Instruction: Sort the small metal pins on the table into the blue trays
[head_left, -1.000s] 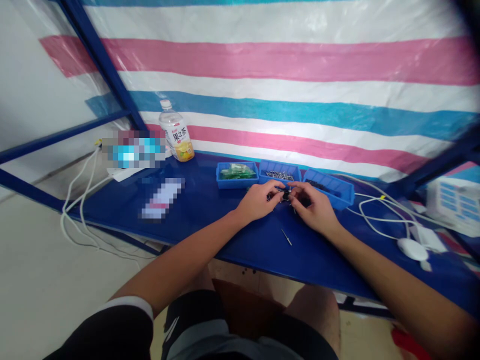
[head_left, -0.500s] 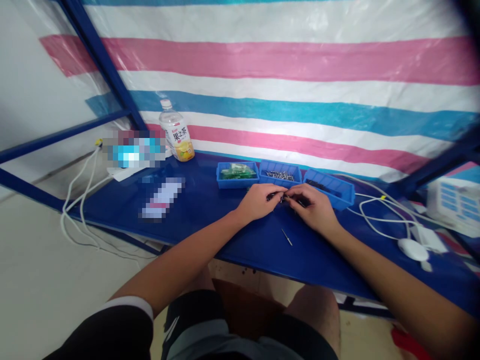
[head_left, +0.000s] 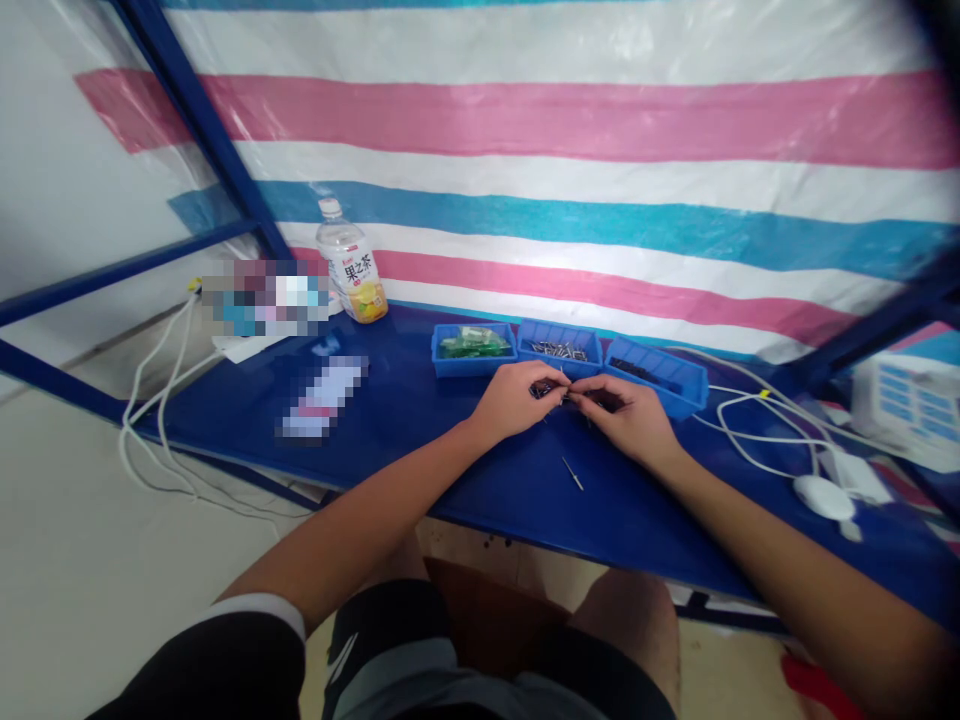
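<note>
My left hand [head_left: 511, 402] is closed, its curled fingers around several small metal pieces that look like blind rivets [head_left: 538, 390]. My right hand [head_left: 630, 415] meets it with thumb and forefinger pinched together. What sits between those right fingertips is too small to make out. Thin shafts poke out near where the hands touch. On the table in front of the hands lies a single silver blind rivet [head_left: 572, 473]. Just behind them stands a blue bin [head_left: 560, 368] of silver rivets.
Left of that bin is another blue bin [head_left: 474, 367] with green packets; to the right, one [head_left: 686, 395] with dark parts. A bottle [head_left: 352, 265] stands at the back left. White cables [head_left: 780, 400] and a round white device [head_left: 823, 497] lie right on the blue table [head_left: 420, 440].
Both hands stay in almost the same place, with small finger movements. The shafts between them have shifted slightly. The lone rivet on the table has not moved.
</note>
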